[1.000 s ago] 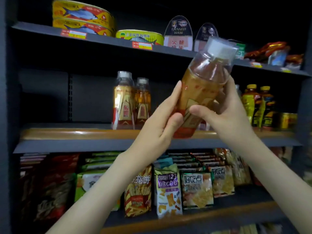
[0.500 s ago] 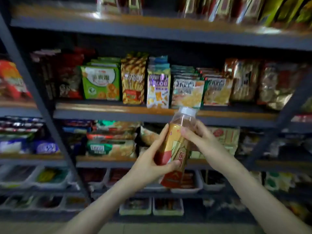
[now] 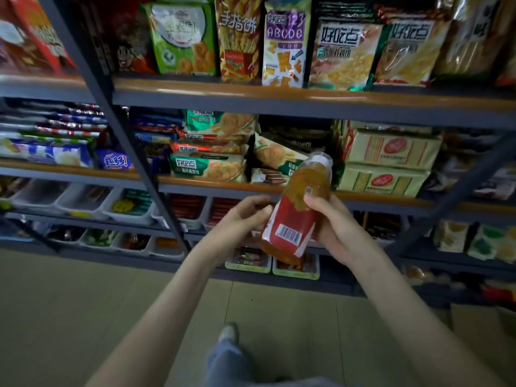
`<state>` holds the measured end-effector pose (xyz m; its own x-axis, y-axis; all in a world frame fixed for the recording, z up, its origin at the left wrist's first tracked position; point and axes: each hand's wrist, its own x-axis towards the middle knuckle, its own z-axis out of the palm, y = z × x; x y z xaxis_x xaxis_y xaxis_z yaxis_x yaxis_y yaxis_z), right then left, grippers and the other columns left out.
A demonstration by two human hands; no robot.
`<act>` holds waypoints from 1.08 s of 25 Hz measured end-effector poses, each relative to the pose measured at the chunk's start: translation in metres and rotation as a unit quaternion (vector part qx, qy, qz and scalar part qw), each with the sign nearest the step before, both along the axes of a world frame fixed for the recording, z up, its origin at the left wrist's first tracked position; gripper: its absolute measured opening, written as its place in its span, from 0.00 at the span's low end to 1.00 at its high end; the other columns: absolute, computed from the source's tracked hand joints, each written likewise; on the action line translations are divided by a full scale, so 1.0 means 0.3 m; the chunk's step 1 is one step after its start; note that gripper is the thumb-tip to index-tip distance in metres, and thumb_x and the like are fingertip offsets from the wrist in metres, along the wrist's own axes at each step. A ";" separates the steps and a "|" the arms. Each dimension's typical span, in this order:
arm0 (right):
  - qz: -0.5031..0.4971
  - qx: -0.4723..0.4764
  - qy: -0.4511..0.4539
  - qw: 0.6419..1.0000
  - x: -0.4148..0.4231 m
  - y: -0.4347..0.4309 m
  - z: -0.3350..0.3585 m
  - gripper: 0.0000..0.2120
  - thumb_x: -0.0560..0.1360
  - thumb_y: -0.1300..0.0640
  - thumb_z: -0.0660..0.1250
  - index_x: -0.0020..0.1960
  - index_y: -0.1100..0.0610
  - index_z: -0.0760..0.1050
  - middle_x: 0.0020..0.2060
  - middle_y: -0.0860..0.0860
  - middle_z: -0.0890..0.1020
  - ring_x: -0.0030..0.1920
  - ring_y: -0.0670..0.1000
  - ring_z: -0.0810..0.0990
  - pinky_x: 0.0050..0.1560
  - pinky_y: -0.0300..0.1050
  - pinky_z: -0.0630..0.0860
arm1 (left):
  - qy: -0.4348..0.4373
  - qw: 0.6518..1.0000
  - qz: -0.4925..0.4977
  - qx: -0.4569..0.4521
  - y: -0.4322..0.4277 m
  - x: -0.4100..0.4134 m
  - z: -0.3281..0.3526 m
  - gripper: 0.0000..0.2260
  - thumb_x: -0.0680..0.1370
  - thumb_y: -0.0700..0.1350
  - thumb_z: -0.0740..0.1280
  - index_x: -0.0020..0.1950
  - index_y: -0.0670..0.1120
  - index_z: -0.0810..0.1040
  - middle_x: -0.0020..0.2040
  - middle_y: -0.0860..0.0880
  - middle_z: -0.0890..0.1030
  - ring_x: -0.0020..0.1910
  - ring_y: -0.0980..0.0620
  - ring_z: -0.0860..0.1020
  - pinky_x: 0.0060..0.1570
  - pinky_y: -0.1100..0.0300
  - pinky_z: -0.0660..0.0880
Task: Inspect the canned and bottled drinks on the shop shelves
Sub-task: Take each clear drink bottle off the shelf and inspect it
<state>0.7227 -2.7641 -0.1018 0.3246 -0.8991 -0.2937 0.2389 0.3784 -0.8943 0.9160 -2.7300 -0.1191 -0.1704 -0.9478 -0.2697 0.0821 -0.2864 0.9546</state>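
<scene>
The left hand (image 3: pixel 240 219) and right hand (image 3: pixel 332 233) are bare, as are both forearms right to the frame's edge. A trouser leg (image 3: pixel 226 361) of faded blue-grey cloth falls loose and wide. Just past the trouser leg's hem shows the pale, rounded toe of a shoe (image 3: pixel 229 332). Right of the trouser leg runs a strip of grey fabric (image 3: pixel 293 382).

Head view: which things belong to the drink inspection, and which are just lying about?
In the job: drink bottle, barcode showing; right hand gripping it; left hand beside it.
Lying about: snack bags, biscuit packs, white trays, shelf.
</scene>
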 end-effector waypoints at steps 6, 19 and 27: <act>0.136 -0.023 0.031 0.990 0.003 0.010 -0.005 0.21 0.78 0.47 0.64 0.67 0.57 0.72 0.59 0.56 0.81 0.61 0.57 0.79 0.62 0.55 0.74 | 0.233 0.968 -0.052 0.081 0.064 -0.087 -0.091 0.35 0.59 0.62 0.79 0.60 0.45 0.81 0.58 0.40 0.82 0.55 0.43 0.82 0.50 0.47 0.80; 0.251 -0.266 0.326 0.872 -0.004 0.061 -0.127 0.50 0.65 0.43 0.77 0.75 0.35 0.49 0.78 0.42 0.50 0.74 0.40 0.51 0.71 0.43 0.59 | 0.002 0.979 0.138 0.150 0.031 -0.104 -0.048 0.21 0.76 0.55 0.69 0.59 0.40 0.79 0.44 0.45 0.82 0.41 0.48 0.81 0.30 0.57 0.78; 0.133 -0.248 0.207 0.937 0.001 -0.005 -0.175 0.30 0.78 0.71 0.60 0.69 0.41 0.65 0.70 0.51 0.70 0.70 0.51 0.70 0.65 0.51 0.73 | -0.070 0.982 0.128 0.123 0.027 -0.043 -0.025 0.21 0.75 0.55 0.70 0.63 0.44 0.77 0.51 0.45 0.84 0.47 0.46 0.83 0.41 0.52 0.82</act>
